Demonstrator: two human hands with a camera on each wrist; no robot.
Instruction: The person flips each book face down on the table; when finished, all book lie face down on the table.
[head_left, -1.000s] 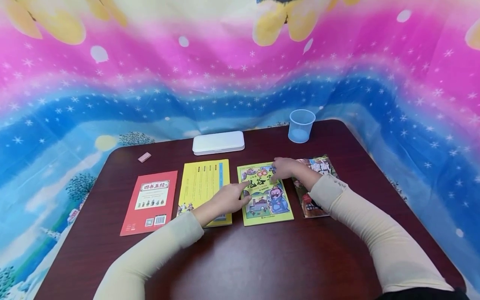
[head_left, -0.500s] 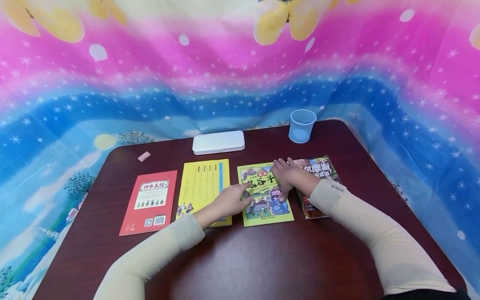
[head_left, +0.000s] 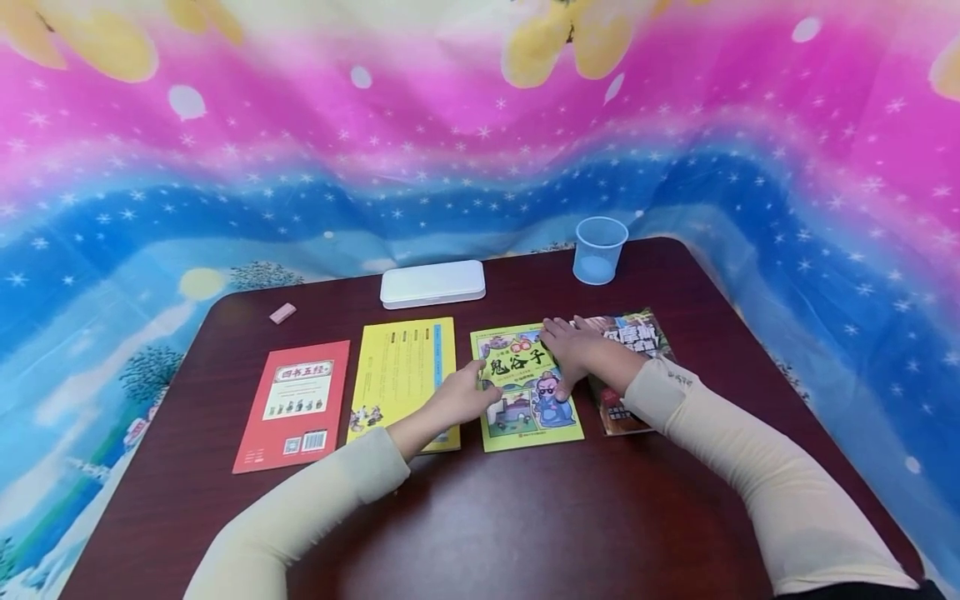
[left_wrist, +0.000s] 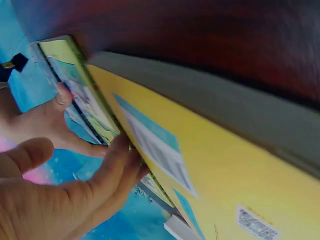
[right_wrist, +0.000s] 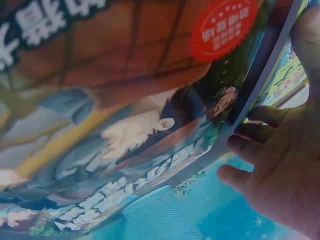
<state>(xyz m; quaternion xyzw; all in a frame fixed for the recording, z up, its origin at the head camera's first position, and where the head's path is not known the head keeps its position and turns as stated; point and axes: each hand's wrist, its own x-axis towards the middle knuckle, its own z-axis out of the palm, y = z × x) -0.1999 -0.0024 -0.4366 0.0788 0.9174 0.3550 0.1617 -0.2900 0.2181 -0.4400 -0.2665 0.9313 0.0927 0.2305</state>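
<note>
A yellow-green comic book (head_left: 517, 425) lies flat in the middle of the table between my hands. My left hand (head_left: 459, 397) is at its left edge, fingers extended over the gap beside the yellow book (head_left: 397, 358). In the left wrist view, the left fingers (left_wrist: 112, 170) reach down by the yellow book's edge. My right hand (head_left: 576, 350) rests at the comic's upper right edge, fingers spread and thumb over the cover. To its right lies a dark illustrated book (head_left: 626, 417), partly hidden by that hand; the right wrist view shows its cover (right_wrist: 125, 125) close up.
A red book (head_left: 296, 408) lies at the far left of the row. Behind the books are a pink eraser (head_left: 282, 313), a white case (head_left: 432, 284) and a clear plastic cup (head_left: 599, 252). A printed cloth (head_left: 450, 192) hangs behind the dark table (head_left: 480, 533).
My right hand has turned and spread its fingers, its thumb moving down over the comic's right side. The left hand stays at the left edge. The comic shows little movement.
</note>
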